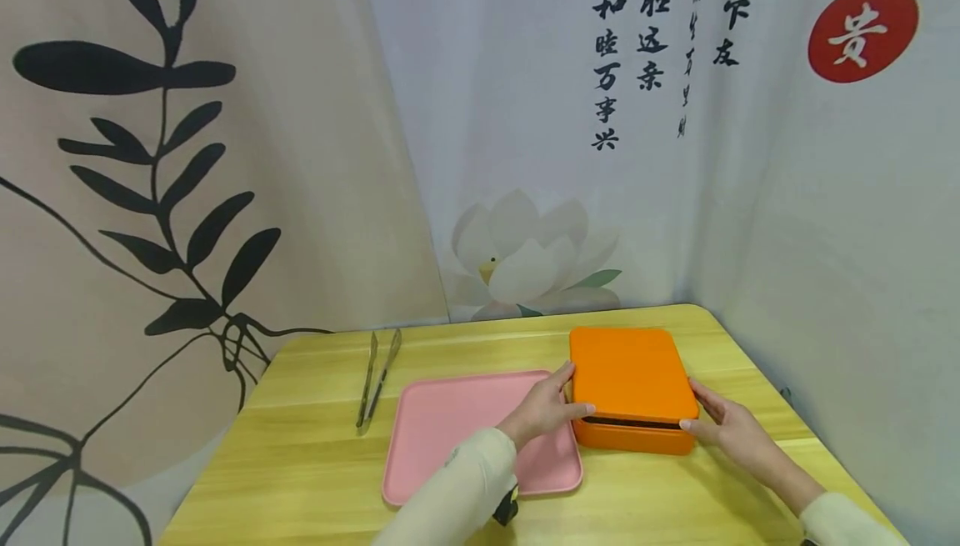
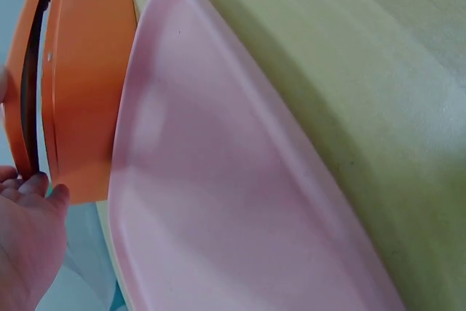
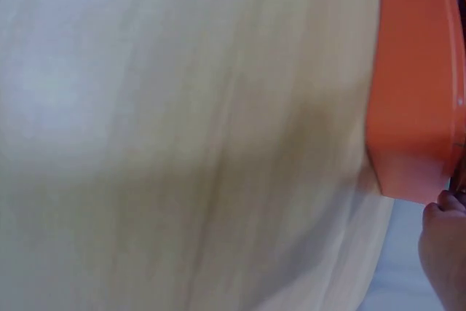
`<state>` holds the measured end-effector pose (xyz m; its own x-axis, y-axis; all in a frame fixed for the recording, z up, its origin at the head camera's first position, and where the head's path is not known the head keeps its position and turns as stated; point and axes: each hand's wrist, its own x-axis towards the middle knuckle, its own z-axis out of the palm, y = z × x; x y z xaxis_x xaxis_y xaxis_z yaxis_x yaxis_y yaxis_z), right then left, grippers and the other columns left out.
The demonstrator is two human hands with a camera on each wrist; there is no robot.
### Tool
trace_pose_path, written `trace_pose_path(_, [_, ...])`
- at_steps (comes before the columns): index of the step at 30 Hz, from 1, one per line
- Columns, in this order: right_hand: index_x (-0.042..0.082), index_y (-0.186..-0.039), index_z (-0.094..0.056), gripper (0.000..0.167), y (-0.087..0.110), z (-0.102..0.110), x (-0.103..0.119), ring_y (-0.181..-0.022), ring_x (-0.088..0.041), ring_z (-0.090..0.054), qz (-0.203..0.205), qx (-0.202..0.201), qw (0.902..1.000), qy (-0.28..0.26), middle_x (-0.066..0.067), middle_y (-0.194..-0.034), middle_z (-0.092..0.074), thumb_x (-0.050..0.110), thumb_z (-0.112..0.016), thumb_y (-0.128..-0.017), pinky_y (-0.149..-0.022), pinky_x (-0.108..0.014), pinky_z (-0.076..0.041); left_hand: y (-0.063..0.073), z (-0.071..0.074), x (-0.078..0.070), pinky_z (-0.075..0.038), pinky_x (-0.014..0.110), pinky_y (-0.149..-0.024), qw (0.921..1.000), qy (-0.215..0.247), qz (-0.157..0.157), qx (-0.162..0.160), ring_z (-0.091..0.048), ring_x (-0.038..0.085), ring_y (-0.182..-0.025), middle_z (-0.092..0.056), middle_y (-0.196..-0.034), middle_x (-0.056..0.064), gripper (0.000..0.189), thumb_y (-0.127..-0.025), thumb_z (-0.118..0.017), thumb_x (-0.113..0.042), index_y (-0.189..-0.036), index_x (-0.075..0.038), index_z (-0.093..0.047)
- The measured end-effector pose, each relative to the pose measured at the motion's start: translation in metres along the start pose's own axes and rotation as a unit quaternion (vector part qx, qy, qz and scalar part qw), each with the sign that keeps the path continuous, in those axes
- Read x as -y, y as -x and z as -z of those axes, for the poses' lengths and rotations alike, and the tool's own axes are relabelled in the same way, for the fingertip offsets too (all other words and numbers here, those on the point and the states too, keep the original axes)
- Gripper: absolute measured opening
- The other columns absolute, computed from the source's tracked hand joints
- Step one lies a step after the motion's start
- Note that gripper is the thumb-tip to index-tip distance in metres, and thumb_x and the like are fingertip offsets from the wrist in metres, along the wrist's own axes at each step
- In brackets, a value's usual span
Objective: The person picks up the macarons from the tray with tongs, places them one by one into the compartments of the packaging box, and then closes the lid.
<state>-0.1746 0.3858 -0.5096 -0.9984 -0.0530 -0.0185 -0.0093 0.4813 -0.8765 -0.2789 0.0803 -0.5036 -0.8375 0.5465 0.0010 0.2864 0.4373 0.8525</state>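
Note:
An orange rectangular box [image 1: 637,439] sits on the table with its orange lid [image 1: 628,371] on top. Along the front, a dark gap shows between lid and box, also visible in the left wrist view beside the tilted lid [image 2: 16,118]. My left hand [image 1: 546,404] grips the lid at its left side, thumb near the front left corner. On the opposite side my right hand [image 1: 733,433] holds the lid's right edge, thumb at the front corner. The inside of the box is hidden.
A pink tray [image 1: 450,438] lies left of the box, its right part beneath my left forearm. Metal tongs [image 1: 378,383] rest farther left on the wooden table [image 1: 300,446]. Printed curtains [image 1: 525,154] hang behind the table and along its right side.

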Motion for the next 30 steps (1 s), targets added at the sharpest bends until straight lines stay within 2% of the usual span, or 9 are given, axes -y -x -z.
trace_pose_path(10, [-0.009, -0.152, -0.018, 0.083, 0.003, -0.004, -0.004, -0.142, -0.048, -0.019, 0.000, 0.000, 1.0000, 0.008, -0.029, -0.156, -0.019, 0.031, -0.066, -0.097, -0.106, -0.051, -0.028, 0.001, -0.004, 0.009, -0.026, 0.044, -0.115, 0.9998, 0.019, 0.003, 0.011, -0.027, 0.021, -0.145, -0.026, -0.161, -0.001, 0.087, -0.086, -0.079, -0.035, -0.156, -0.014, -0.031])
trace_pose_path(17, [-0.009, -0.152, -0.020, 0.083, 0.001, -0.006, -0.005, -0.142, -0.048, -0.021, -0.008, -0.003, 0.9997, 0.021, -0.030, -0.155, -0.022, 0.036, -0.063, -0.098, -0.107, -0.052, -0.030, 0.001, -0.003, 0.014, -0.025, 0.045, -0.115, 0.9996, 0.021, -0.008, 0.018, -0.026, 0.022, -0.146, -0.024, -0.162, 0.004, 0.084, -0.090, -0.075, -0.035, -0.156, -0.011, -0.029])
trace_pose_path(24, [-0.011, -0.151, -0.023, 0.080, -0.001, 0.002, -0.004, -0.140, -0.050, -0.022, 0.004, 0.013, 0.9988, 0.047, -0.031, -0.154, -0.025, 0.035, -0.062, -0.098, -0.107, -0.056, -0.029, -0.001, 0.001, 0.011, -0.023, 0.046, -0.116, 0.9991, -0.025, -0.013, 0.032, -0.025, 0.022, -0.146, -0.024, -0.162, 0.002, 0.083, -0.091, -0.072, -0.040, -0.156, -0.012, -0.030])
trace_pose_path(30, [-0.009, -0.152, -0.021, 0.082, -0.017, 0.005, 0.002, -0.139, -0.053, -0.023, 0.016, 0.004, 0.9974, 0.070, -0.033, -0.154, -0.024, 0.037, -0.063, -0.098, -0.107, -0.061, -0.029, -0.014, 0.008, 0.006, -0.024, 0.043, -0.116, 0.9974, -0.054, -0.027, 0.040, -0.025, 0.021, -0.147, -0.022, -0.163, 0.004, 0.083, -0.092, -0.070, -0.041, -0.156, -0.010, -0.028])
